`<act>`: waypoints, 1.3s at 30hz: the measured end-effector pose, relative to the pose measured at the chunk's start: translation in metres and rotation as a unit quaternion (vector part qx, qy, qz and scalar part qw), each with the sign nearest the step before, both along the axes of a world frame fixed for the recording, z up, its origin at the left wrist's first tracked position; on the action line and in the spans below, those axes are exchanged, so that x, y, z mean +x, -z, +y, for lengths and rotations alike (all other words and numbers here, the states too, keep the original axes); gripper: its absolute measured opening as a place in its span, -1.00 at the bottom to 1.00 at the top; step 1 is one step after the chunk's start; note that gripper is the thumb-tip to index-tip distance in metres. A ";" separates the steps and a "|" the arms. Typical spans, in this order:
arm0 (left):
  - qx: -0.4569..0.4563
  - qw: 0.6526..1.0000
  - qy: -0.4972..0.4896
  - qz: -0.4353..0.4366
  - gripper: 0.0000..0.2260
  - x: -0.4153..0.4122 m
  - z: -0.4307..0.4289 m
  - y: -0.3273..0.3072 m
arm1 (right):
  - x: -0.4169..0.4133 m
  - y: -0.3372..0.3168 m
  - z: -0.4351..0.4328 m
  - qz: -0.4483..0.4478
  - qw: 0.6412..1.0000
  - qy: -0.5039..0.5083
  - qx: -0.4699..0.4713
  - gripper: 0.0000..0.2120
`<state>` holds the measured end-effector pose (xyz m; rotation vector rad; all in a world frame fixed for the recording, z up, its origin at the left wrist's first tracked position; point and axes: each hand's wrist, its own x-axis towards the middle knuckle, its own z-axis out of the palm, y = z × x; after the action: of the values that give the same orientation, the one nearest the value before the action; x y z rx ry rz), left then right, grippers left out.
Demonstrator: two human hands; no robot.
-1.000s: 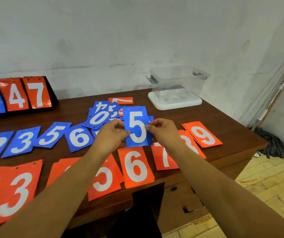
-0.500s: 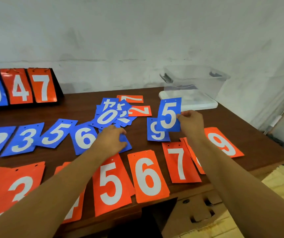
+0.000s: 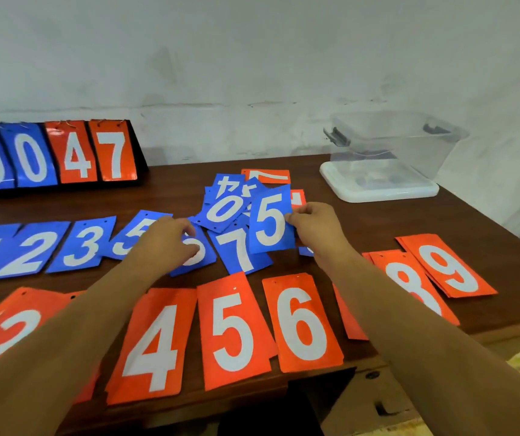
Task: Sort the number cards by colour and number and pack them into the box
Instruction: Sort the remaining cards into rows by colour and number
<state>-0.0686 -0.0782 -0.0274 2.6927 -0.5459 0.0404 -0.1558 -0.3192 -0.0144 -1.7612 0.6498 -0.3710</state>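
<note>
My right hand (image 3: 313, 226) pinches the right edge of a blue 5 card (image 3: 269, 220), held just above the blue 7 card (image 3: 240, 251). My left hand (image 3: 166, 239) rests with its fingers down on the blue 6 card (image 3: 200, 251), partly covering another blue 5 card (image 3: 136, 234). Blue cards 1, 2 and 3 (image 3: 84, 245) lie in a row to the left. A loose blue pile (image 3: 225, 202) sits behind. Orange cards 4 (image 3: 155, 344), 5 (image 3: 233, 328), 6 (image 3: 301, 325), 8 and 9 (image 3: 449, 267) line the near edge. The clear box (image 3: 390, 152) stands far right.
A black flip scoreboard (image 3: 63, 152) showing 9, 0, 4, 7 stands at the back left by the wall. The box sits on its white lid (image 3: 378, 191). The wooden table (image 3: 378, 221) ends at right, with tiled floor below.
My right hand carried the blue 5 card leftward, from over the blue 9 toward the blue 7. My left hand shifted onto the blue 6 card. The camera turned left.
</note>
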 end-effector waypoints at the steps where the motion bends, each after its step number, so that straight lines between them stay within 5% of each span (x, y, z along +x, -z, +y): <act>1: 0.029 0.999 -0.003 0.018 -0.69 0.000 0.006 0.002 | 0.001 0.001 0.008 0.001 1.000 -0.012 -0.008 -0.89; 7: 0.062 0.997 0.042 0.016 -0.60 -0.012 0.020 0.011 | 0.015 0.014 0.064 0.037 0.994 -0.091 0.047 -0.86; 13: 0.002 0.997 0.075 0.011 -0.63 -0.016 0.014 0.010 | 0.019 0.017 0.051 0.054 0.997 -0.047 0.024 -0.89; 17: -0.010 0.998 -0.038 -0.040 -0.74 0.000 0.041 0.006 | 0.021 0.005 0.049 0.023 0.996 -0.020 0.086 -0.90; 21: 0.130 0.984 -0.110 0.051 -0.68 0.010 0.069 0.006 | 0.029 -0.003 0.083 -0.009 0.988 -0.081 0.129 -0.93; 26: 0.091 0.994 -0.017 0.058 -0.62 0.009 0.086 0.005 | 0.052 -0.002 0.129 0.007 0.993 -0.114 0.041 -0.87; 32: -0.020 0.999 -0.028 0.033 -0.54 0.011 0.112 0.006 | 0.083 0.015 0.167 0.056 0.983 -0.171 -0.042 -0.94; 39: 0.020 1.000 0.004 0.012 -0.65 0.012 0.117 0.010 | 0.097 0.030 0.196 0.091 0.931 -0.174 -0.309 -0.89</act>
<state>-0.0567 0.0383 -0.0378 2.7252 -0.5568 -0.0049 -0.0591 -0.1227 -0.0445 -2.4890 0.3461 -0.1719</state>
